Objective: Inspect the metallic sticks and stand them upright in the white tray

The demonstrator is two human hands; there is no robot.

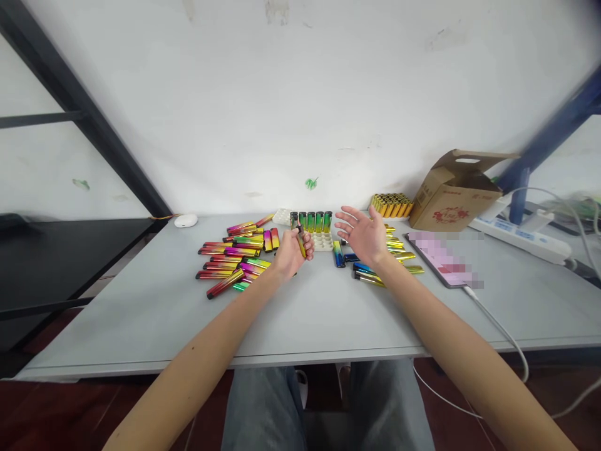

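My left hand (290,255) is closed around a lighter (301,243) with a yellowish shiny body, held in front of a white tray with holes (323,243). Several green lighters (319,222) stand upright in a row in that tray. To its right, my right hand (365,237) is raised with the palm turned up and fingers spread, holding nothing. Below and beside it lie blue and gold lighters (369,275), partly hidden by the hand and forearm. Left of my left hand, a loose pile of red, yellow and magenta lighters (225,264) covers the table.
A full block of gold lighters (392,205) stands at the back beside an opened cardboard box (448,200). A tablet or phone (436,260) with a white charging cable lies at right, near a power strip (526,241). A white earbud case (186,220) sits at back left.
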